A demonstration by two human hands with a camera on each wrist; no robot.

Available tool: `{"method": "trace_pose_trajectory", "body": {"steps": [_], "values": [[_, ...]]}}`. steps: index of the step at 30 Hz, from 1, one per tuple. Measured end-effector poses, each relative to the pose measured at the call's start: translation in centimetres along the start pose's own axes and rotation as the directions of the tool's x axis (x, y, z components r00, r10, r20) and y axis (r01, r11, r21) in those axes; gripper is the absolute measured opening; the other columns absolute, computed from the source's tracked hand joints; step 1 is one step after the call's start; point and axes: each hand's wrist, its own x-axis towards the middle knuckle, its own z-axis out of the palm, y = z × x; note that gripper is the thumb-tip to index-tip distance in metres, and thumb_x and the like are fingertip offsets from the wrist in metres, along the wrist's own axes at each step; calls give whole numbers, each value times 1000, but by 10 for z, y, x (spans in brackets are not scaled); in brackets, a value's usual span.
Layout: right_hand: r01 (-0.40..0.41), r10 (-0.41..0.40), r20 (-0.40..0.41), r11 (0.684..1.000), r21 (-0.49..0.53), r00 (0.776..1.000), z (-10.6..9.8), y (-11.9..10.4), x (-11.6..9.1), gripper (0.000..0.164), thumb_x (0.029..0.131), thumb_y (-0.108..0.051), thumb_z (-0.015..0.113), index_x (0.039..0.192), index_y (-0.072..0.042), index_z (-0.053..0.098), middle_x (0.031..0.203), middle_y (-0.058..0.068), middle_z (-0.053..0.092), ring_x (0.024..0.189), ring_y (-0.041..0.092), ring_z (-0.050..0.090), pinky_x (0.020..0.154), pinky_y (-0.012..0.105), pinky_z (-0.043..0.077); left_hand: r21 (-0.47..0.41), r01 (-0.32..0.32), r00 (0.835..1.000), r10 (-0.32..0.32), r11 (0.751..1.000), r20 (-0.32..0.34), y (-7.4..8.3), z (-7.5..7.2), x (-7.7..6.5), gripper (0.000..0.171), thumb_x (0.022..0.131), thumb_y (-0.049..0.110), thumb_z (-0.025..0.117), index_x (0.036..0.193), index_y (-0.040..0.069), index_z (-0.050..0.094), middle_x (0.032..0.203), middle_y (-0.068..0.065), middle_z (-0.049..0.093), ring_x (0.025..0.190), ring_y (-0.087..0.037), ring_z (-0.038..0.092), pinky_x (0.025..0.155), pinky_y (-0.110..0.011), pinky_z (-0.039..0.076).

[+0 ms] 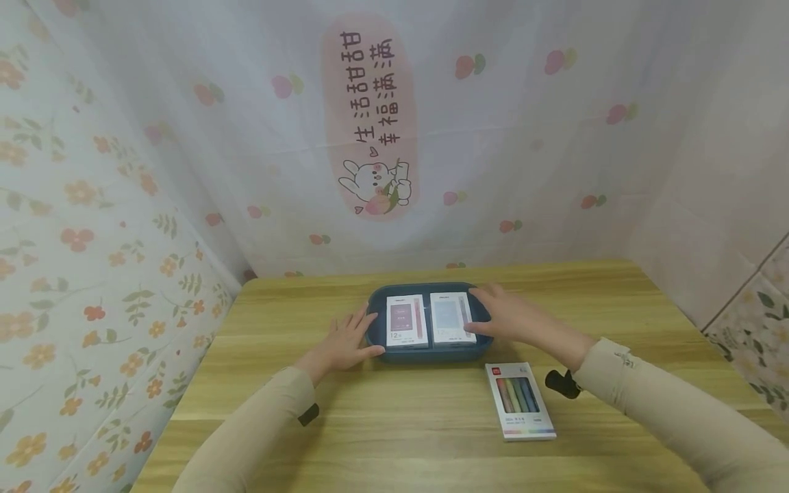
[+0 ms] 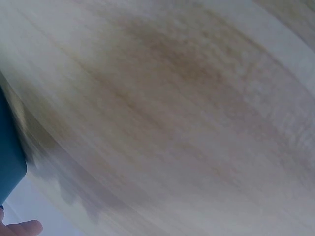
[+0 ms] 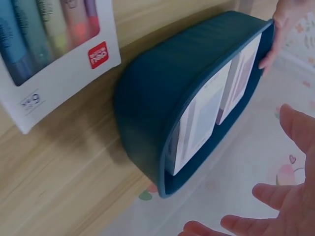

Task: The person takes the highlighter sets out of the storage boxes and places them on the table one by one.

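A dark blue basket holds two white boxes side by side. The left box has a purple panel, the right box a pale blue one. My left hand rests at the basket's left end, fingers spread along the rim and thumb near the front corner. In the left wrist view only a fingertip shows beside the basket's wall. My right hand is over the basket's right end. The right wrist view shows its fingers spread apart, with nothing held.
A white box of colored sticks, with a clear window, lies on the wooden table in front of the basket's right end. Behind the table hangs a printed curtain, and a floral cloth hangs at the left.
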Motion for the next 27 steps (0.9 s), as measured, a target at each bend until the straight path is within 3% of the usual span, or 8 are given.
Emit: {"method": "trace_pose_trajectory", "body": {"steps": [27], "values": [[-31, 30, 102, 1000, 0, 994, 21, -22, 44, 80, 83, -51, 59, 143, -8, 28, 145, 29, 19, 122, 55, 32, 91, 64, 33, 5, 3, 1000, -3, 1000, 2, -1, 0, 1, 80, 86, 63, 42, 147, 17, 18, 154, -11, 2, 134, -46, 18, 101, -67, 11]]}}
